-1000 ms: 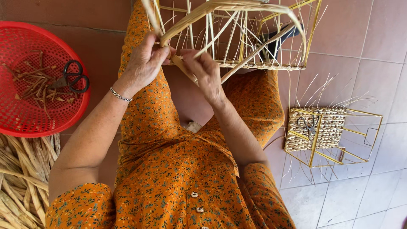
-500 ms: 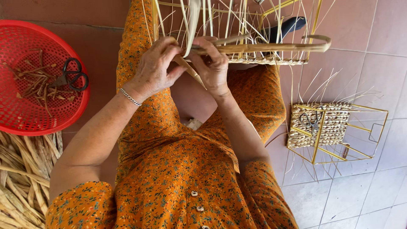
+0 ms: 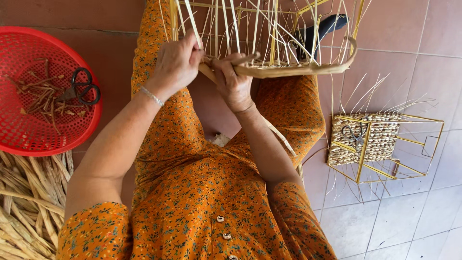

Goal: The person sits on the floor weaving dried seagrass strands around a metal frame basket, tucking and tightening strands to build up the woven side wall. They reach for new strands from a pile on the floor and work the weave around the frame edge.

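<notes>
A yellow wire basket frame strung with thin pale reeds rests on my lap, which is covered by an orange flowered dress. My left hand grips the near left edge of the frame, fingers curled round a reed. My right hand is closed on a broad flat straw strand that runs along the frame's near edge and curls up at its right end. A second length of straw trails down past my right forearm.
A red plastic basket at the left holds black scissors and straw scraps. A heap of dried straw lies at the lower left. On the tiled floor at the right sits a partly woven wire basket with scissors on it.
The frame has turned and come lower toward me. Both hands have shifted with it, and the flat strand now lies along the near edge.
</notes>
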Demonstrator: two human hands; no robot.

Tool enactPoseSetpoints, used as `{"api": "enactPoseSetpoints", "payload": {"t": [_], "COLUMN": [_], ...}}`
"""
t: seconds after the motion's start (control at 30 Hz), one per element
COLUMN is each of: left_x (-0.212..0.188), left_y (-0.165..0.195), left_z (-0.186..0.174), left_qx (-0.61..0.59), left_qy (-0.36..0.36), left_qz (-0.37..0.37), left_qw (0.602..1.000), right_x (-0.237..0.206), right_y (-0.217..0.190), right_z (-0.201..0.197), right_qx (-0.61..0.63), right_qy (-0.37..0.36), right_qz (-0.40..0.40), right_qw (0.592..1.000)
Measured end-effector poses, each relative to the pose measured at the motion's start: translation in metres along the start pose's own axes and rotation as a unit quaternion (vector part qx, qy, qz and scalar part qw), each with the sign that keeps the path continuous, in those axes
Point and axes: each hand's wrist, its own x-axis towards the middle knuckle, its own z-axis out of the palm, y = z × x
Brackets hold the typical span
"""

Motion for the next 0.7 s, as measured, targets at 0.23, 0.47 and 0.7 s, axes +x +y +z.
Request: {"api": "enactPoseSetpoints", "payload": {"t": [0.23, 0.47, 0.7], "left_x": [0.022, 0.016, 0.012], "left_y": [0.001, -0.016, -0.037], "left_z": [0.002, -0.002, -0.004], "left_qx": [0.04, 0.003, 0.024], "left_qy": [0.019, -0.055, -0.056], "left_qz": [-0.021, -0.047, -0.043], "left_qw": [0.999, 0.997, 0.997], "right_x": [-0.027, -0.055, -0.121], "right_y": [-0.019, 0.025, 0.096], "right_z": [-0.015, -0.089, -0.195], "right_qx": [0.219, 0.509, 0.501], "right_qy": [0.06, 0.32, 0.475], "right_qz": [0.123, 0.348, 0.333], "right_qw": [0.966, 0.719, 0.642]}}
